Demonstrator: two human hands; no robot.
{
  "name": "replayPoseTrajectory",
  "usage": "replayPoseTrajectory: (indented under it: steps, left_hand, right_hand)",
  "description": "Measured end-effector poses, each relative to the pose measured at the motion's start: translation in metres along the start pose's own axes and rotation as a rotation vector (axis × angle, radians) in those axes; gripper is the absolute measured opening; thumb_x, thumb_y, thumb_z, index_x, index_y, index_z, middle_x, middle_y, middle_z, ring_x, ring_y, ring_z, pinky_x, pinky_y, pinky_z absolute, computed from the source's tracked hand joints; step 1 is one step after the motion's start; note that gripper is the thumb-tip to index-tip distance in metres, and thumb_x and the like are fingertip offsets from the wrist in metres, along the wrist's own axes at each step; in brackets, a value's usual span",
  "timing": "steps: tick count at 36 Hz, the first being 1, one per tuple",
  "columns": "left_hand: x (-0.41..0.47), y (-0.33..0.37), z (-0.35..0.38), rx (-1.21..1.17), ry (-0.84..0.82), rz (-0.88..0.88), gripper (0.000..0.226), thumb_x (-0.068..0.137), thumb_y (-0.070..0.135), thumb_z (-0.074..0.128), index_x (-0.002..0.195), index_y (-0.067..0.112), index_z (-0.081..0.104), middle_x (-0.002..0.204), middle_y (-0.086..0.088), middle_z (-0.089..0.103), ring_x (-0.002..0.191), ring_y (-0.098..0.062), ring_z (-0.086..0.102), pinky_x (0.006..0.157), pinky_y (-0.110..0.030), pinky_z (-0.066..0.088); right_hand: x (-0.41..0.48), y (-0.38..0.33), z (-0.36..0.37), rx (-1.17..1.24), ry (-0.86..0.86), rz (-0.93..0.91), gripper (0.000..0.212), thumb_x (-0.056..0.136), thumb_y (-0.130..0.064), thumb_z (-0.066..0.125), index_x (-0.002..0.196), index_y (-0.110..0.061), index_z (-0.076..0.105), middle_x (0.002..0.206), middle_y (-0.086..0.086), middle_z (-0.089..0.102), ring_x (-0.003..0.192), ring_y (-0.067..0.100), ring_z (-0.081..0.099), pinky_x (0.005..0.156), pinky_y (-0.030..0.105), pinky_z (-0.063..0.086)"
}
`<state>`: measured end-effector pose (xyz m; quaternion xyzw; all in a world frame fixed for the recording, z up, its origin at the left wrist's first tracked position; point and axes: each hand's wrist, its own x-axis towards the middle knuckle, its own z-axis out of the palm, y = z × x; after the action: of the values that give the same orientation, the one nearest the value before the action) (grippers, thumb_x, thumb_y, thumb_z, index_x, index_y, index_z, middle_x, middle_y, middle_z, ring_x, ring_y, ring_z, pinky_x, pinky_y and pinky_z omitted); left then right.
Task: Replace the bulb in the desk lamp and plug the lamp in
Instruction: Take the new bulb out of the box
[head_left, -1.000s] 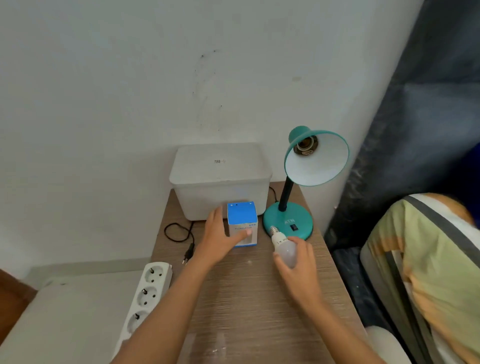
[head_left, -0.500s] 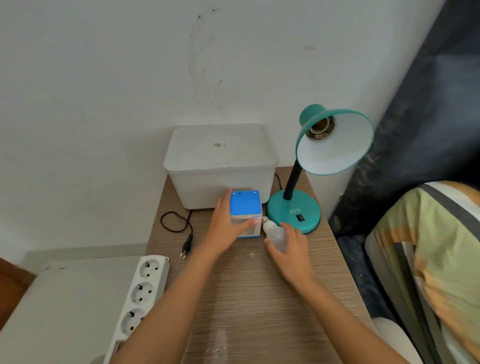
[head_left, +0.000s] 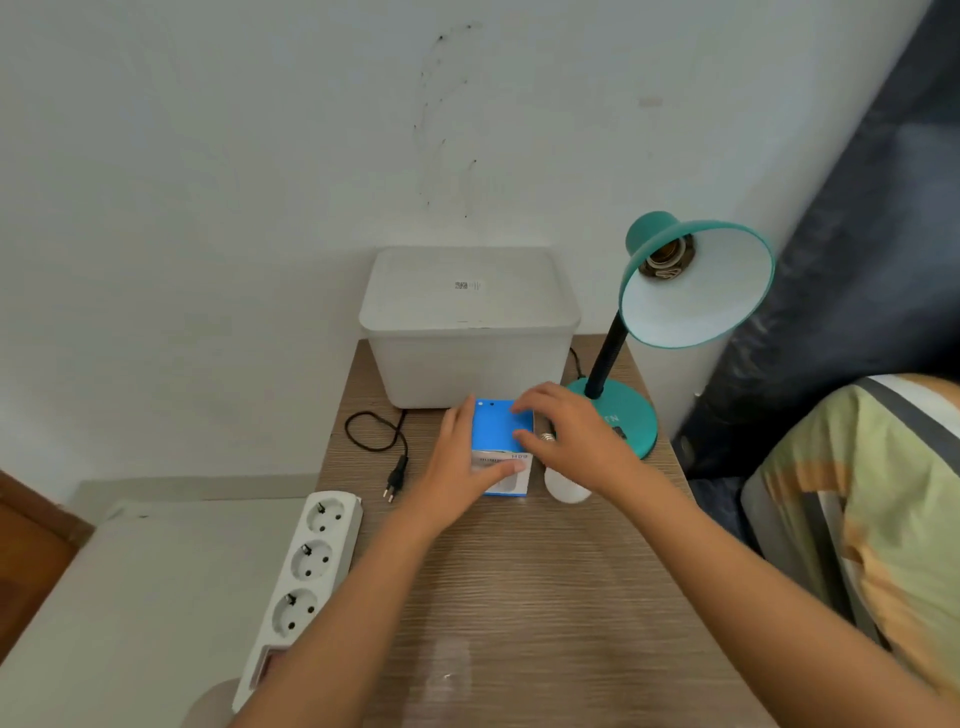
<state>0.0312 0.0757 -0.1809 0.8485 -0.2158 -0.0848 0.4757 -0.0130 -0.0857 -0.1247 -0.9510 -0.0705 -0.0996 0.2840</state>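
A teal desk lamp stands at the back right of the wooden table; its socket is empty. A blue and white bulb box stands in front of the lamp's base. My left hand grips the box's left side and front. My right hand rests its fingertips on the box's top right edge. A white bulb lies on the table under my right palm, apart from my fingers. The lamp's black plug lies loose on the table, near a white power strip.
A frosted plastic bin with a lid stands against the wall behind the box. The power strip lies on a lower white surface left of the table. A striped cushion and dark fabric are at the right.
My right hand has let go of the white bulb, which now lies on the table, and has moved to the top of the box. My left hand stays on the box.
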Motion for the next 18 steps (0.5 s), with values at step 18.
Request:
replayPoseTrajectory:
  steps: [18]
  left_hand:
    - [-0.008, 0.003, 0.001, -0.120, -0.019, -0.030, 0.100, 0.077, 0.037, 0.074, 0.149, 0.020, 0.007, 0.148, 0.001, 0.024, 0.127, -0.009, 0.035, 0.101, -0.025, 0.035]
  right_hand:
    - [0.020, -0.018, -0.010, -0.340, -0.310, -0.068, 0.046, 0.087, -0.030, 0.059, 0.130, -0.012, 0.054, 0.130, 0.005, 0.050, 0.114, 0.021, 0.050, 0.093, 0.034, 0.046]
